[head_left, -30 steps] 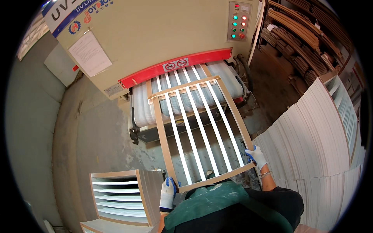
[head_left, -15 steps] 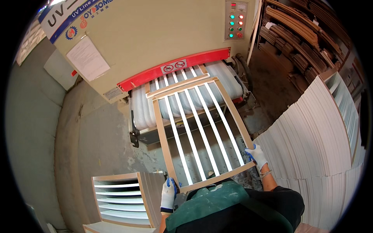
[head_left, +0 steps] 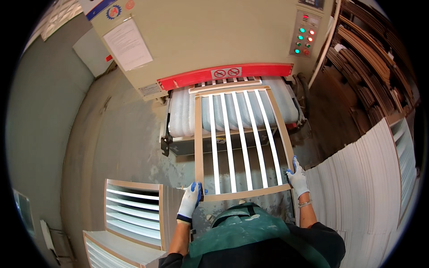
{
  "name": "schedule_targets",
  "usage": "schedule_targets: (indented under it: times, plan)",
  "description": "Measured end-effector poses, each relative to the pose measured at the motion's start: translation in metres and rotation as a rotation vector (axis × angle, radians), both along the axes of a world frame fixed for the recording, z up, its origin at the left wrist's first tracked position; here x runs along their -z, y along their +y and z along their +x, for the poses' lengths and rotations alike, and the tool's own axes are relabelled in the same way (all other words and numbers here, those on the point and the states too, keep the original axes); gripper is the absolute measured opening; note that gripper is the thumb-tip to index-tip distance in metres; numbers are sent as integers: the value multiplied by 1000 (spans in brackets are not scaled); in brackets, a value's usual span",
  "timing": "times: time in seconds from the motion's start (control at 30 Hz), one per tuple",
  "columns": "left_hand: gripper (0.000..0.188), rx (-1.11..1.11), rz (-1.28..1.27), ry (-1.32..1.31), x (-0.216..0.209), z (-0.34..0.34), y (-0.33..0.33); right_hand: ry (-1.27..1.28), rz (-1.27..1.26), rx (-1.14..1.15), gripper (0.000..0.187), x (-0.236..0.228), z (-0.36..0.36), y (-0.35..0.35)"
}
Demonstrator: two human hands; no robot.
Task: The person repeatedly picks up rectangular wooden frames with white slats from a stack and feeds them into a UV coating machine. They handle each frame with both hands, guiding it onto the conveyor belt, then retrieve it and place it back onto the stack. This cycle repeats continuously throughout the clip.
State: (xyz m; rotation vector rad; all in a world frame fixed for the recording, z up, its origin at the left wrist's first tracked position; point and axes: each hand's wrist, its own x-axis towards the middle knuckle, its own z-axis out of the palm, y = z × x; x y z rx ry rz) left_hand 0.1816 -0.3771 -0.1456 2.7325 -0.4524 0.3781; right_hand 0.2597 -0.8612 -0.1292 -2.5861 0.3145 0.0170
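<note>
Between my hands is a slatted frame [head_left: 243, 195] with brown edges and several white slats. Its far end rests on or just over the mesh conveyor belt [head_left: 181, 114], while the near end is held out over the floor. My left hand [head_left: 191, 198], in a white and blue glove, grips the near left corner. At the near right corner my right hand [head_left: 297, 177], gloved alike, is closed on the side rail. A second slatted frame [head_left: 225, 85] lies ahead on the belt, partly under the red guard bar [head_left: 187, 79] of the machine.
The beige machine [head_left: 223, 35] carries a lit control panel [head_left: 305, 33] at its right. Stacked slatted frames [head_left: 134, 214] stand low on the left. A tall stack of white-edged frames [head_left: 353, 178] rises on the right, with brown strips on racks [head_left: 362, 53] behind it.
The held frame has turned straighter to the belt. The frame ahead has gone further under the red bar. My view has shifted left, and both hands keep their grip.
</note>
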Motion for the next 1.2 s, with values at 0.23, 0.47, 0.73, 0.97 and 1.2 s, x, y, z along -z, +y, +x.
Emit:
schedule_targets:
  times: [0.23,0.47,0.73,0.97,1.2]
  plan:
    - [31,-359,-1120,709,-32,32,-19,40,-4,-25,79,0,39,2]
    - [43,-378,-1344,713,-6,29,-14,-57,-32,-93,81,11,75,1]
    - [49,-562,-1612,662,31,-44,7,-92,-84,-155,78,52,126,-20]
    - [49,-786,-1679,638,62,-141,26,-19,-85,-134,77,46,172,-14]
    - [50,-992,-1770,662,145,-256,55,-455,446,-553,58,-70,130,242]
